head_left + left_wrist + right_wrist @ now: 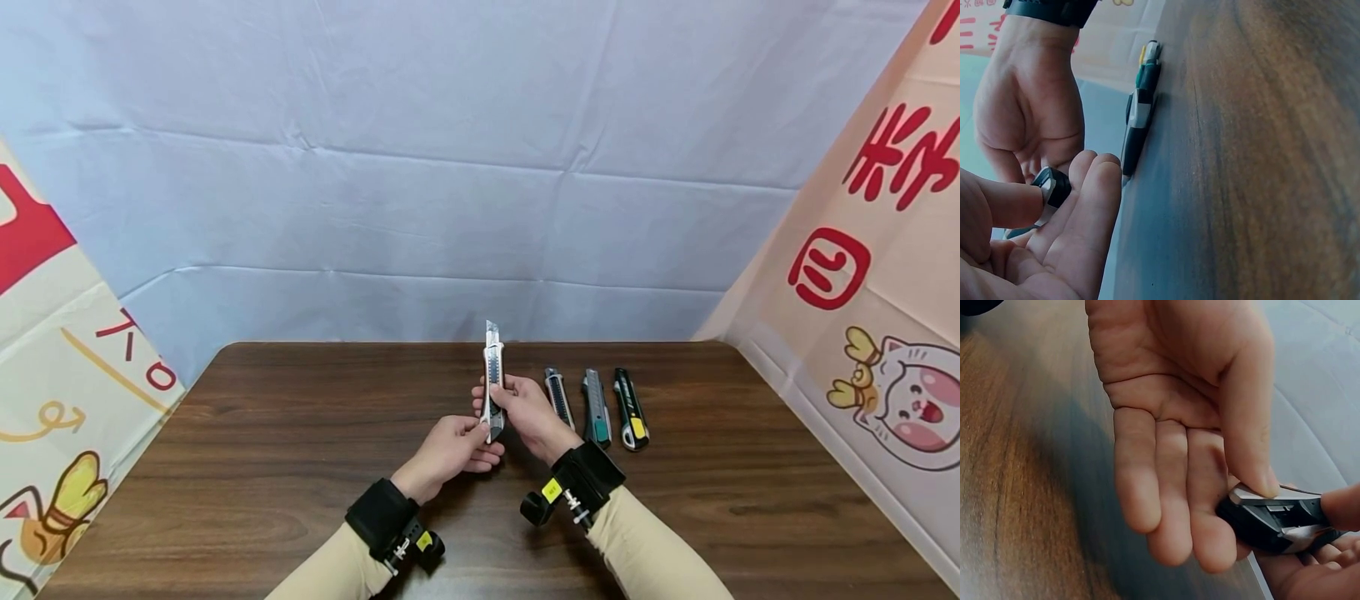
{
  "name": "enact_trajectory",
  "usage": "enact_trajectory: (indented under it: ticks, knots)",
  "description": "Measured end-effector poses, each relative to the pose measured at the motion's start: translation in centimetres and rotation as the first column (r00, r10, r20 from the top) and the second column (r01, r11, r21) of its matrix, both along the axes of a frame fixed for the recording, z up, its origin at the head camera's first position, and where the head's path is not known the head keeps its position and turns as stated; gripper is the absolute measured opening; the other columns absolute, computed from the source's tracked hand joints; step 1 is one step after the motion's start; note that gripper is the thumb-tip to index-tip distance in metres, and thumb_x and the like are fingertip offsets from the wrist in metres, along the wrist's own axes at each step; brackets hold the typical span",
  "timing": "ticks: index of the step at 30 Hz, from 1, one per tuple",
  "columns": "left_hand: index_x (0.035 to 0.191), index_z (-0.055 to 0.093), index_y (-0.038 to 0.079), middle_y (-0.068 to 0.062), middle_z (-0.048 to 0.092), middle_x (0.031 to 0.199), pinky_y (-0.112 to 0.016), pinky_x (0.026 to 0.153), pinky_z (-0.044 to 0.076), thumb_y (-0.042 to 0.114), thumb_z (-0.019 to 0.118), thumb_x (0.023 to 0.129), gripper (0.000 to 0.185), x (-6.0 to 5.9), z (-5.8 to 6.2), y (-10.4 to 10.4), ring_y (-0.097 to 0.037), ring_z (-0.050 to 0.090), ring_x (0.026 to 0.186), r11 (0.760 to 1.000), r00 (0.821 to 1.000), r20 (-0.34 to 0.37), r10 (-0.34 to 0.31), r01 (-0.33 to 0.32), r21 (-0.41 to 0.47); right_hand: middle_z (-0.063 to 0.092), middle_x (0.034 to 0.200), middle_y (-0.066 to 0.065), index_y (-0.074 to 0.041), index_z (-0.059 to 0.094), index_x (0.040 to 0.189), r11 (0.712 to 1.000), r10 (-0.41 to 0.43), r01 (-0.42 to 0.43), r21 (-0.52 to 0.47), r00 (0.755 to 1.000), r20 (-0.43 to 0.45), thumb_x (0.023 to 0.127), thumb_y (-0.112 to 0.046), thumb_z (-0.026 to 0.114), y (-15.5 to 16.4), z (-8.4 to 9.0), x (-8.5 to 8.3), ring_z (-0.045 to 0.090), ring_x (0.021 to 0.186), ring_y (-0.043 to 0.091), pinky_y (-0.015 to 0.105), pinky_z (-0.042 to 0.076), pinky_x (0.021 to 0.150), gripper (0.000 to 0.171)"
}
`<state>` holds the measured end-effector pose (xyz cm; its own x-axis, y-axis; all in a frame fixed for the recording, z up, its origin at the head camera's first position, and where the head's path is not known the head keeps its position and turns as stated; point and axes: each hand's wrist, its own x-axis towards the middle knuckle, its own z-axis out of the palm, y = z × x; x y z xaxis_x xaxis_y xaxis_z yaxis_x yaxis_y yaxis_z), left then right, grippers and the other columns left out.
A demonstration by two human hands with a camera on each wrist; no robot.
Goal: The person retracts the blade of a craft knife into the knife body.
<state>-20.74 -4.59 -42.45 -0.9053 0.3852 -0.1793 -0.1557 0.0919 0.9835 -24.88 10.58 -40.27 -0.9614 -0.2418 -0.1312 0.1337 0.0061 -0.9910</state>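
A silver-and-black snap-off utility knife (493, 365) stands nearly upright in the head view, its blade (492, 332) showing out of the top end. My left hand (448, 450) pinches the lower end of the handle between thumb and fingers. Higher up, my right hand (531, 412) grips the same knife, thumb on its front face and fingers behind. The left wrist view shows the dark butt end (1057, 190) between the left thumb and fingers. From the right wrist, the knife body (1263, 528) lies under the right thumb, with the left fingers at its far end.
Right of my hands, three more utility knives lie on the brown wooden table (300, 433): a black-and-silver one (558, 395), a grey one with a green part (596, 407) and a black one with a yellow part (631, 408). A pale cloth (420, 183) hangs behind; printed banners flank both sides.
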Motion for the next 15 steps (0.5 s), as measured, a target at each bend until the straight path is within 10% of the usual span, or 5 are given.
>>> enact_trajectory:
  ticks: [15]
  knots:
    - [0.125,0.057,-0.01,-0.023,0.071,0.103,-0.032,0.078,0.062,0.017,0.043,0.105,0.036,-0.09,-0.23,-0.05,-0.015,0.072,0.084,1.0,1.0,-0.011,0.005,-0.005,0.004,0.058,0.13,0.027,0.01,0.043,0.137,1.0,0.031,-0.031,0.001,0.999,0.009,0.103,-0.002,0.041,0.09,0.1,-0.05,0.066,0.094,0.012,0.031,0.057,0.091,0.036]
